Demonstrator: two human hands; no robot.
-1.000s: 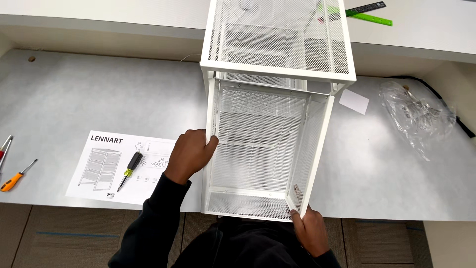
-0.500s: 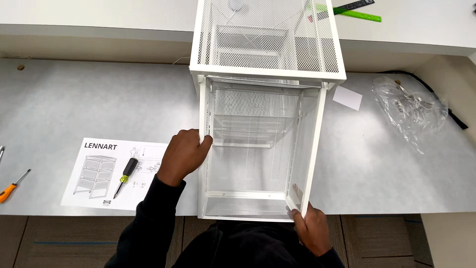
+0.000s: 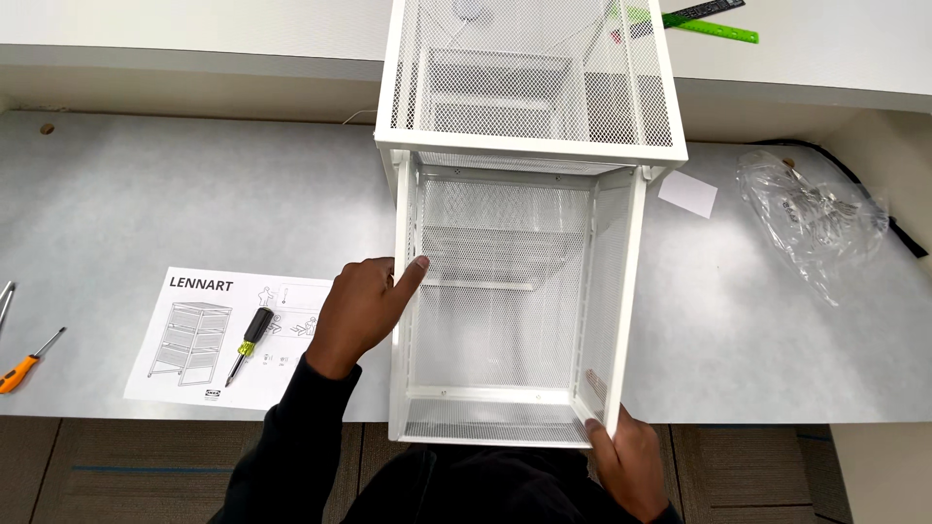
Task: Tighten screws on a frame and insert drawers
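A white metal mesh drawer unit [image 3: 621, 281] lies on its back on the grey table, its open side facing up, with mesh drawers inside. My left hand [image 3: 364, 311] rests against its left upright, index finger stretched onto the frame. At the near right corner my right hand [image 3: 626, 461] grips the unit's lower edge, which overhangs the table's front.
An instruction sheet [image 3: 209, 335] lies left of the unit with a black and yellow screwdriver [image 3: 248, 342] on it. An orange screwdriver [image 3: 24, 364] sits at the far left edge. A clear plastic bag [image 3: 811, 218] and a white card [image 3: 687, 194] lie right. Green rulers [image 3: 709, 27] rest on the back shelf.
The view has shifted slightly, so the unit sits a little more to the right in frame. My left index finger now points onto the left upright. Both hands stay on the unit.
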